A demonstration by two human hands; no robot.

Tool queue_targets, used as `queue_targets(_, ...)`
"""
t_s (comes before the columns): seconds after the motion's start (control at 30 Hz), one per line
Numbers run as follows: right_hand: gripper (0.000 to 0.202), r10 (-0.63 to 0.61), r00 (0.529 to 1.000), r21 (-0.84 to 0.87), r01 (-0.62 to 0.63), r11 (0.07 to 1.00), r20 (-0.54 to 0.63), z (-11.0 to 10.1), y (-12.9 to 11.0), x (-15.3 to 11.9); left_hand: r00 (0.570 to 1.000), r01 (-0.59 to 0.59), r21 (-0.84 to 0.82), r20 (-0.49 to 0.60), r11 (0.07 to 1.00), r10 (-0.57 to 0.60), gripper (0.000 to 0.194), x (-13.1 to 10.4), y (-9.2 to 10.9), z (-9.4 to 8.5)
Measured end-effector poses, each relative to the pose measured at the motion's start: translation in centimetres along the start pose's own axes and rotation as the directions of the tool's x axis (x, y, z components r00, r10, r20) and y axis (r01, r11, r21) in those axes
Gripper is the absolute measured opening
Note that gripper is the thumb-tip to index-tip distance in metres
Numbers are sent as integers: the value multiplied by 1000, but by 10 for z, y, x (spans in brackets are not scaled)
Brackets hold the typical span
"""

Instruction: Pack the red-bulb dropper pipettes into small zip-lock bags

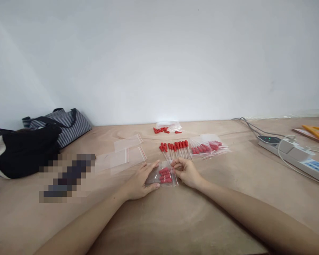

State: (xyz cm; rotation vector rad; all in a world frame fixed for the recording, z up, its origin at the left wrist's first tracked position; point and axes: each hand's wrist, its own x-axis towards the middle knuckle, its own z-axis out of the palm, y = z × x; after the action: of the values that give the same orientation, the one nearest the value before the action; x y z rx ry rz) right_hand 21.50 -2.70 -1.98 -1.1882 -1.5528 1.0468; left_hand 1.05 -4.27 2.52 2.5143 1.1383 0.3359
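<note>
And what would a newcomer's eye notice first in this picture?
Probably the red-tipped droppers, lined up near the picture's middle. Then the clear bag just in front of them, with more red tips inside, between the left hand and right hand. Perhaps next the striped bag at left, behind a black bag.

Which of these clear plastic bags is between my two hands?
The nearest bag, holding red pieces, between your left hand and right hand; the other bags lie farther back.

No text can be read; the blue label [317, 165] on the power strip [297, 159] is too small.
</note>
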Motion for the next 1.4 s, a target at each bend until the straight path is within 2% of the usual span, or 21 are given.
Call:
queue_targets(0.13,12,-75,996,-95,70,993,-51,2,0,4,1000,-3,29,-8,1000,4,65,0,0,-1)
queue_targets(0.23,14,-49,999,-117,49,992,-2,-8,1,10,1000,1,46,-8,999,-1,65,0,-2,-1)
queue_targets(0.3,13,-45,999,-177,42,983,-13,-19,-1,20,1000,10,54,-7,999,-9,65,-1,-3,0)
queue_targets(0.43,7,-125,987,-400,76,914,-99,-35,-13,51,999,34,72,-12,997,-33,67,-1,-5,1)
queue_targets(0.5,9,-98,992,-518,46,854,-74,-32,-20,69,999,46,77,-16,996,-45,68,-1,-6,1)
queue_targets(0.6,13,-18,998,-616,-22,787,-58,-16,-27,88,999,42,82,-25,996,-40,68,-1,-6,2)
queue_targets(0.73,13,17,997,-639,-64,766,-80,5,-27,99,999,32,83,2,996,-33,66,-1,-6,3)
queue_targets(0.83,8,27,994,-635,-86,767,-103,9,-27,101,999,31,82,17,996,-32,66,-1,-6,3)
queue_targets(0.93,10,13,992,-606,-88,791,-127,2,-30,101,999,27,83,16,996,-28,68,-1,-7,3)
queue_targets(1.03,16,-42,985,-542,-55,838,-165,-17,-33,95,1000,12,84,6,996,-12,67,-1,-9,4)
queue_targets(1.1,21,-122,959,-409,7,912,-255,-32,-31,85,1000,4,85,-1,996,-4,66,-2,-10,5)
queue_targets(1.17,26,-176,912,-206,103,973,-372,-47,-27,70,1000,0,87,-8,996,1,66,-2,-10,5)
queue_targets(1.2,27,-168,893,-107,135,985,-417,-52,-23,61,1000,-1,88,-9,996,2,65,-2,-10,5)
queue_targets(1.27,28,-125,887,51,164,985,-444,-59,-16,44,1000,4,92,-7,996,-3,65,-1,-9,4)
queue_targets(1.4,30,-44,883,201,155,967,-467,-56,-6,19,1000,27,98,7,995,-28,66,0,-6,3)
